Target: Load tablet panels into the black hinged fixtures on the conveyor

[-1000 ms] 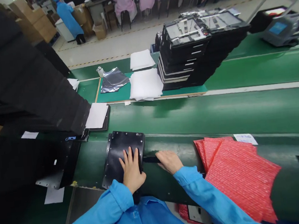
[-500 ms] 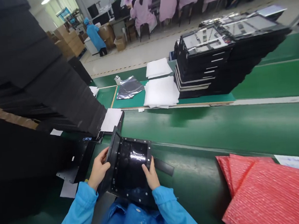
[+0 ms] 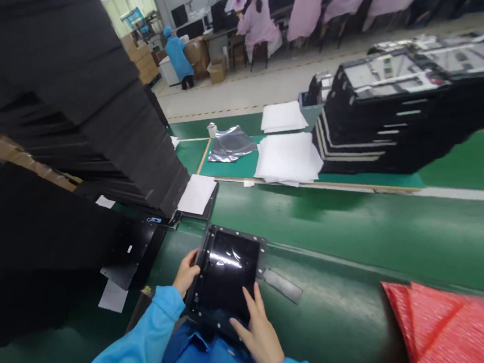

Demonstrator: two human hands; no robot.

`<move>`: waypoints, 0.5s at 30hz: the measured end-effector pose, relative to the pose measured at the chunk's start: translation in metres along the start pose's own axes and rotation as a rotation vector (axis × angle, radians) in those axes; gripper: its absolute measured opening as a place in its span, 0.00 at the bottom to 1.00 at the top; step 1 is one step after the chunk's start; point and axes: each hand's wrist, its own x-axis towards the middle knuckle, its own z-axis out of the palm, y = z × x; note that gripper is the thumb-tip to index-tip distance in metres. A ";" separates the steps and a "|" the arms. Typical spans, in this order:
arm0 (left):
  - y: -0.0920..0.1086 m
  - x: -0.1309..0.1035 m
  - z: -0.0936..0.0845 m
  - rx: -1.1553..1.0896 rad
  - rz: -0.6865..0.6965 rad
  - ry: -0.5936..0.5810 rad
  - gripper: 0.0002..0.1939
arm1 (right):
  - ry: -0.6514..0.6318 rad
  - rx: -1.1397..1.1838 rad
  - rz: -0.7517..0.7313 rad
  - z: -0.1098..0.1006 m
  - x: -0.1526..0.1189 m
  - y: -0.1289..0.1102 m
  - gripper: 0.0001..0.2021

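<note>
A black framed panel point(image 3: 228, 268) with a glossy sheet and pale dots along its edges lies in front of me on the green bench point(image 3: 338, 286). My left hand point(image 3: 186, 272) grips the panel's left edge, fingers curled around it. Over the lower right part of the panel is my right hand point(image 3: 259, 331), its fingers spread, fingertips at or just above the glossy surface. A dark grey strip point(image 3: 283, 285) sticks out at the panel's right side.
Tall stacks of black panels point(image 3: 101, 103) rise at the left. White sheets point(image 3: 287, 157), a silvery bag point(image 3: 230, 144) and stacked black units point(image 3: 374, 129) stand across the bench. Red bubble bags point(image 3: 456, 320) lie at the right. People point(image 3: 259, 23) work in the background.
The raised black piece at the panel's left has come down nearly flat. My right hand has left the right edge and spread its fingers over the panel. The view has shifted.
</note>
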 end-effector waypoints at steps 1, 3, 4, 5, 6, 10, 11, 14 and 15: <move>-0.001 0.001 0.001 0.017 0.010 -0.005 0.32 | 0.030 0.152 0.031 -0.002 0.005 0.003 0.33; -0.004 0.003 0.004 0.053 0.027 -0.019 0.31 | 0.043 0.394 0.067 -0.010 0.020 0.006 0.33; -0.006 0.005 0.006 0.068 0.035 -0.027 0.31 | 0.037 0.449 0.070 -0.015 0.029 0.005 0.35; -0.009 0.006 0.008 0.079 0.040 -0.034 0.31 | 0.031 0.451 0.063 -0.020 0.038 0.002 0.36; -0.012 0.008 0.008 0.088 0.046 -0.046 0.31 | 0.043 0.406 0.050 -0.023 0.045 -0.003 0.37; -0.030 0.022 -0.011 0.058 0.107 -0.174 0.32 | 0.197 0.141 0.034 -0.029 0.058 -0.045 0.30; -0.035 0.028 -0.023 0.035 0.122 -0.225 0.32 | 0.219 0.117 0.044 -0.029 0.057 -0.059 0.29; -0.050 0.044 -0.067 0.034 0.082 -0.249 0.28 | 0.290 0.069 0.086 -0.025 0.053 -0.100 0.26; -0.054 0.048 -0.080 0.070 0.061 -0.183 0.28 | 0.318 0.039 0.096 -0.021 0.051 -0.113 0.25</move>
